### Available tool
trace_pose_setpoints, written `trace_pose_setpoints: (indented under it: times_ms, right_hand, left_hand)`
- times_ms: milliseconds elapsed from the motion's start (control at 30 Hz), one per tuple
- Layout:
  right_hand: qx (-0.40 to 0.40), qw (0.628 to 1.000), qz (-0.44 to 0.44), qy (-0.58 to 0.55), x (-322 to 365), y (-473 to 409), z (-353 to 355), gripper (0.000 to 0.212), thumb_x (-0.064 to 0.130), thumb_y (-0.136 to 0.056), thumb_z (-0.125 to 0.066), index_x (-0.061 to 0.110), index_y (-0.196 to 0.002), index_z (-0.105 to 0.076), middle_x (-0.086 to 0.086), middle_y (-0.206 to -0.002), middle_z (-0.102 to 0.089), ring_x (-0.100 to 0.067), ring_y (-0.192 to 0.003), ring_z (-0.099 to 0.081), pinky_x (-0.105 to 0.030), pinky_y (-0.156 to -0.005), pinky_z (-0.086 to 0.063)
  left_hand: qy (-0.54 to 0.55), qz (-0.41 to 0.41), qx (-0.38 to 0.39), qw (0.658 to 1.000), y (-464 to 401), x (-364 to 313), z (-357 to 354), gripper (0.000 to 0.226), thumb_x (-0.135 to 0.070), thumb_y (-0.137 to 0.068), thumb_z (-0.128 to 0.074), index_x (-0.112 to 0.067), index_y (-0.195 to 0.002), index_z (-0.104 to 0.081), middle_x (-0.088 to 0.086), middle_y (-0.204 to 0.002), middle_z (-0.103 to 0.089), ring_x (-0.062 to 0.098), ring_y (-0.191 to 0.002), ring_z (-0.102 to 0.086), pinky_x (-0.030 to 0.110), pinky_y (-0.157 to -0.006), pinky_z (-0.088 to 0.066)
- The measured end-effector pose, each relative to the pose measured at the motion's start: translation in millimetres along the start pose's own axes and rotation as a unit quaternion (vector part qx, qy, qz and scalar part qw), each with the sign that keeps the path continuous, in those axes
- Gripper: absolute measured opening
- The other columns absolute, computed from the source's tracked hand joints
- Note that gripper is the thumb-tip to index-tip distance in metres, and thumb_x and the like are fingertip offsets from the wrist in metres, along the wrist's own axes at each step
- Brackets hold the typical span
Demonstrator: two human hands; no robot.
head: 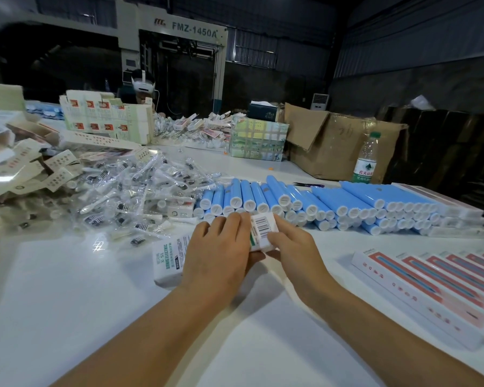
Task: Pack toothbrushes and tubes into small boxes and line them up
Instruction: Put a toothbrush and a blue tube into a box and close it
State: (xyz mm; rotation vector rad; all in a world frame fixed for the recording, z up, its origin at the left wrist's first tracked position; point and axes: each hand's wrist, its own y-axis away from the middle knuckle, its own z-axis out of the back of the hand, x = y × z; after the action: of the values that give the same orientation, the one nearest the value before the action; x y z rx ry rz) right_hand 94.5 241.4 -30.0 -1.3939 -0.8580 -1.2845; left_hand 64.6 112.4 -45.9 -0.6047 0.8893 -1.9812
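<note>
A small white box (263,230) with a barcode on its end is held between both hands above the white table (67,289). My left hand (218,252) wraps its left side and my right hand (294,247) grips its right side. Another small white box with green print (169,258) lies flat just left of my left hand, partly hidden by it. Behind the hands lies a stacked row of blue tubes with white caps (319,202). A heap of toothbrush heads in clear wrappers (129,188) covers the table at the left.
Flat pink-and-white long boxes (430,283) are lined up at the right. Flattened small cartons (25,163) pile up at far left. A water bottle (365,160), a cardboard carton (336,146) and a person wearing a headset (143,85) are at the back.
</note>
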Motion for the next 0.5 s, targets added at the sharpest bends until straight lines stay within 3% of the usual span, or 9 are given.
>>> trace_pose_setpoints:
  times_ms: [67, 133, 200, 333, 500]
  right_hand:
    - [-0.065, 0.997, 0.016, 0.045, -2.6, -1.6, 3.0, 0.023, 0.008, -0.089, -0.057, 0.026, -0.100, -0.067, 0.006, -0.100, -0.069, -0.009, -0.094, -0.064, -0.021, -0.077, -0.054]
    - [-0.113, 0.991, 0.036, 0.064, -3.7, -0.8, 4.5, 0.015, 0.011, -0.085, -0.066, 0.026, -0.087, -0.066, 0.006, -0.091, -0.068, -0.011, -0.087, -0.064, -0.019, -0.070, -0.054]
    - [-0.120, 0.988, 0.057, 0.073, -4.8, 1.2, 2.9, 0.020, 0.008, -0.085, -0.067, 0.026, -0.077, -0.064, 0.009, -0.081, -0.068, -0.009, -0.079, -0.064, -0.017, -0.064, -0.053]
    - [-0.127, 0.979, 0.106, 0.121, -7.4, 4.4, -1.9, 0.025, 0.003, -0.086, -0.064, 0.025, -0.075, -0.062, 0.000, -0.088, -0.066, -0.008, -0.077, -0.060, -0.015, -0.067, -0.049]
    - [-0.124, 0.975, 0.128, 0.132, -6.7, 7.5, -1.8, 0.029, -0.002, -0.085, -0.064, 0.024, -0.072, -0.059, -0.002, -0.083, -0.062, 0.007, -0.066, -0.053, -0.007, -0.061, -0.042]
  left_hand:
    - [-0.009, 0.011, 0.007, 1.000, -0.6, 0.7, -0.3, 0.066, -0.049, -0.063, -0.081, 0.001, -0.105, -0.068, 0.012, -0.087, -0.067, 0.029, -0.070, -0.064, 0.037, -0.059, -0.050]
    - [-0.016, 0.015, 0.013, 1.000, -0.9, 0.5, -1.1, 0.069, -0.050, -0.059, -0.082, 0.001, -0.104, -0.068, 0.011, -0.086, -0.067, 0.028, -0.070, -0.064, 0.037, -0.058, -0.050]
    - [-0.026, 0.011, 0.014, 1.000, -0.7, 0.2, -2.2, 0.070, -0.052, -0.058, -0.082, 0.000, -0.103, -0.068, 0.010, -0.085, -0.067, 0.027, -0.070, -0.064, 0.036, -0.058, -0.050]
    - [-0.033, 0.006, 0.005, 0.999, 1.1, -0.8, -2.9, 0.069, -0.050, -0.058, -0.083, 0.001, -0.102, -0.068, 0.011, -0.083, -0.065, 0.028, -0.067, -0.062, 0.036, -0.057, -0.048]
    - [-0.045, -0.002, 0.010, 0.999, 1.6, -4.0, 0.5, 0.071, -0.050, -0.056, -0.085, 0.001, -0.103, -0.068, 0.010, -0.083, -0.065, 0.027, -0.066, -0.061, 0.035, -0.056, -0.047]
